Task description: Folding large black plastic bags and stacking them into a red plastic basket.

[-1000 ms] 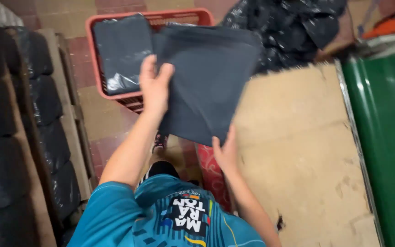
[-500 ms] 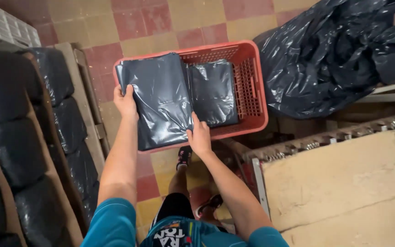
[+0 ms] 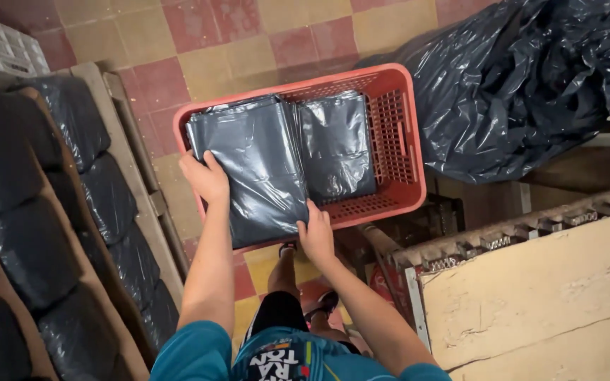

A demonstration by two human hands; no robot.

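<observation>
A red plastic crate (image 3: 398, 134) stands on the tiled floor ahead of me. A folded stack of dark grey plastic bags (image 3: 255, 169) lies across its left half and overhangs the near rim. My left hand (image 3: 206, 176) grips the stack's left edge. My right hand (image 3: 315, 236) holds its near right corner. A second folded grey stack (image 3: 337, 144) lies flat inside the crate to the right, partly tucked under the first.
A wooden rack (image 3: 135, 204) with several dark wrapped bundles (image 3: 72, 212) runs along the left. A heap of black plastic sheeting (image 3: 524, 85) sits at the upper right. A pale worn tabletop (image 3: 545, 296) with a metal edge fills the lower right. My legs and sandals show below.
The bag stack was held up above the crate a second ago and has come down onto the crate's left side. My view has tilted down toward the crate; both hands keep their hold.
</observation>
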